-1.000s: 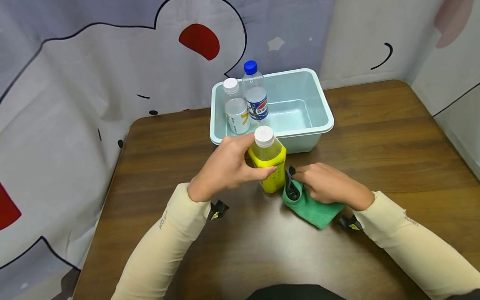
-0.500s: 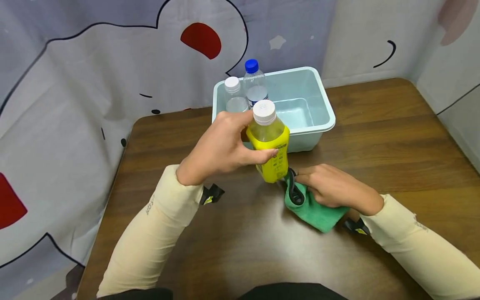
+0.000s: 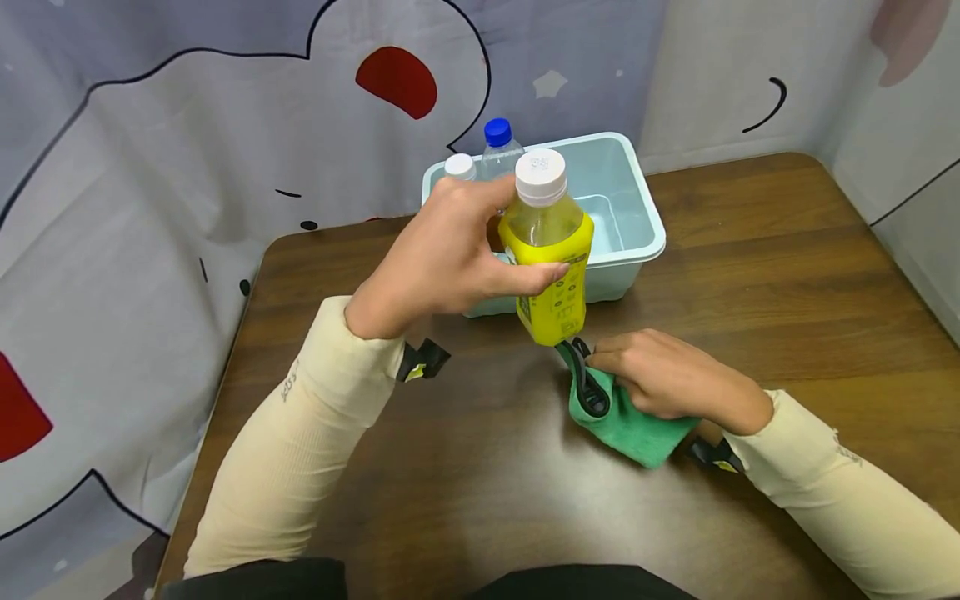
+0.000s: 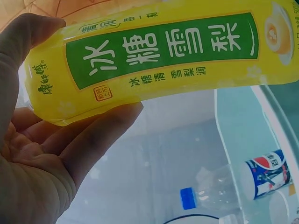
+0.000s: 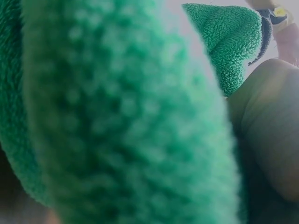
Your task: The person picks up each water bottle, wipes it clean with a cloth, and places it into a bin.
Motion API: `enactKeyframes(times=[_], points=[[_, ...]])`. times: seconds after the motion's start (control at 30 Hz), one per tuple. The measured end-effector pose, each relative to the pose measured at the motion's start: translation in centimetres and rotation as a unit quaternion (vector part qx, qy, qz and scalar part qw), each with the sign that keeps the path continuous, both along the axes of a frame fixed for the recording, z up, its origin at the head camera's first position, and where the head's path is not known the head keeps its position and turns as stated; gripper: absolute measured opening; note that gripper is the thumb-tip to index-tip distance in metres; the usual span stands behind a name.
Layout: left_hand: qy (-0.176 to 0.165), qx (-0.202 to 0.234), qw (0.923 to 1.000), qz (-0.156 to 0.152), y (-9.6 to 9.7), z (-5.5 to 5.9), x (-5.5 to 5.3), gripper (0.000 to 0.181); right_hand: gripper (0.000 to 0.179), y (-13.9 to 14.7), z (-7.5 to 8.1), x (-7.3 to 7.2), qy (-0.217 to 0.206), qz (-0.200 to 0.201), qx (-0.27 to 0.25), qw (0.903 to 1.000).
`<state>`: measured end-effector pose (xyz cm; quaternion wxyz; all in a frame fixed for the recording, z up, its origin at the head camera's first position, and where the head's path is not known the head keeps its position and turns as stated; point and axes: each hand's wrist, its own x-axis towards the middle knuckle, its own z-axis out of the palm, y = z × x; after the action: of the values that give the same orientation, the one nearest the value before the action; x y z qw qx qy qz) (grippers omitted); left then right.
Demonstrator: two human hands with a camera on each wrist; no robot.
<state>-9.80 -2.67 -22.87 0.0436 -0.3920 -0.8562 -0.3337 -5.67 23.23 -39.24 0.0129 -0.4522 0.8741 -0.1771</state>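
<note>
My left hand (image 3: 446, 254) grips a drink bottle (image 3: 551, 267) with a yellow label and white cap, thumb on the near side. The bottle is held upright above the table, in front of the basin. In the left wrist view the label of the bottle (image 4: 163, 51) fills the top, fingers and thumb around it. My right hand (image 3: 667, 375) holds a bunched green cloth (image 3: 630, 429) with black trim on the table, its fingertips partly hidden in the folds. Close up and blurred, the cloth (image 5: 126, 112) covers most of the right wrist view.
Behind the bottle stands a pale blue plastic basin (image 3: 637, 250). Inside its left end are a blue-capped Pepsi bottle (image 3: 501, 158) and a white-capped bottle (image 3: 460, 167), both partly hidden by my left hand. A printed curtain (image 3: 187, 150) hangs behind the wooden table (image 3: 750, 250).
My left hand has raised the yellow-labelled bottle from beside the cloth, moving it up and slightly right. My right hand and the cloth have shifted only slightly.
</note>
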Motion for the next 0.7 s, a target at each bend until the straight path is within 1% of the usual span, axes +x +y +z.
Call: enactKeyframes(times=[0.17, 0.27, 0.4, 0.57, 0.7], points=[[0.004, -0.008, 1.0000, -0.001, 0.4, 0.8, -0.5, 0.045, 0.030, -0.1, 0.1, 0.1, 0.002, 0.004, -0.004, 1.0000], [-0.010, -0.005, 0.9999, 0.001, 0.6, 1.3, -0.8, 0.045, 0.029, -0.1, 0.2, 0.1, 0.003, 0.006, -0.005, 1.0000], [-0.027, 0.010, 0.9996, 0.002, 0.8, 1.9, -1.2, 0.047, 0.030, -0.2, 0.3, 0.2, 0.008, 0.010, -0.010, 0.9999], [-0.032, 0.028, 0.9991, 0.001, 1.1, 2.5, -1.8, 0.048, 0.030, -0.2, 0.5, 0.3, 0.024, 0.017, -0.027, 0.9992], [-0.030, 0.031, 0.9991, 0.000, 1.4, 2.9, -2.3, 0.048, 0.031, -0.2, 0.5, 0.3, 0.033, 0.021, -0.039, 0.9985]])
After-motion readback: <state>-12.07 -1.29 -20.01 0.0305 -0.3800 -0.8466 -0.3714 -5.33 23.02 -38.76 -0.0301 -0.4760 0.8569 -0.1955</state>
